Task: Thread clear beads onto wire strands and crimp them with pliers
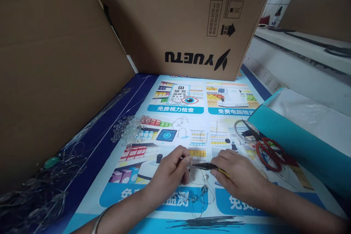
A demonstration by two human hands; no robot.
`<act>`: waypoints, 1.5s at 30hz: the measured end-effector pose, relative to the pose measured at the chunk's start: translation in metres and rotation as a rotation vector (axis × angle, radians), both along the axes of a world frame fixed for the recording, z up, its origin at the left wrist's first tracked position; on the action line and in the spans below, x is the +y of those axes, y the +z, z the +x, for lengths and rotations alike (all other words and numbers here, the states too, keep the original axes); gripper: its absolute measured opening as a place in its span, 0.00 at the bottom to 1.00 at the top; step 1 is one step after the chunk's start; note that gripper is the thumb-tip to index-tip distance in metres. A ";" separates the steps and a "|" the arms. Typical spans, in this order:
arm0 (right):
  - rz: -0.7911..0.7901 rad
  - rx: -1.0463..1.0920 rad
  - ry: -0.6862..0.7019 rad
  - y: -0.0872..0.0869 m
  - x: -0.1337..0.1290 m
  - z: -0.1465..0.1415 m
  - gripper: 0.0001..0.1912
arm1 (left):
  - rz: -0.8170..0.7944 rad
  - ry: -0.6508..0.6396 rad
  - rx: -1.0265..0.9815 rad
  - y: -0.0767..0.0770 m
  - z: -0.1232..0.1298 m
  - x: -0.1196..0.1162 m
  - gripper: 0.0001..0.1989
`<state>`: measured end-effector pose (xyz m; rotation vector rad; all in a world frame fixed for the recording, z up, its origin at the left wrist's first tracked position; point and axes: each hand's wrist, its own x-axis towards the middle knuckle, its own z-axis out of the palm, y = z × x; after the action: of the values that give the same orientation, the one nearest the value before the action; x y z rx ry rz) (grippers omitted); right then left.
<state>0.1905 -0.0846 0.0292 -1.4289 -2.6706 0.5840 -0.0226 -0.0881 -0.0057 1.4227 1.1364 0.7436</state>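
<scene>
Wrapped round a pair of needle-nose pliers with yellow-and-black handles, my right hand points their tips to the left. My left hand is closed in a pinch on a thin wire, close to the plier tips. Whether the jaws grip the wire is too small to tell. Below the hands, clear glass-like beads hang or lie along looped wire on the printed sheet. Nearer to me lies a bundle of dark straight wire pieces.
Red-handled scissors lie at right beside a teal box. A pile of clear beads sits at left, with tangled wire strands further left. Cardboard panels stand behind and at left. Short bent wires lie beyond my hands.
</scene>
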 end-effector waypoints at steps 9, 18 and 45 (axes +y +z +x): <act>0.007 -0.003 -0.016 -0.003 -0.001 0.003 0.11 | 0.053 0.018 0.048 0.002 -0.002 0.002 0.09; 0.045 -0.030 -0.002 -0.002 -0.001 0.002 0.10 | 0.089 0.039 0.132 0.003 -0.002 0.005 0.10; 0.211 -0.195 0.105 0.007 0.023 -0.017 0.10 | 0.268 0.079 0.176 0.002 -0.008 0.013 0.10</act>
<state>0.1739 -0.0619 0.0364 -1.3594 -2.8655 0.1672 -0.0307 -0.0755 -0.0036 1.7016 1.2697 0.8644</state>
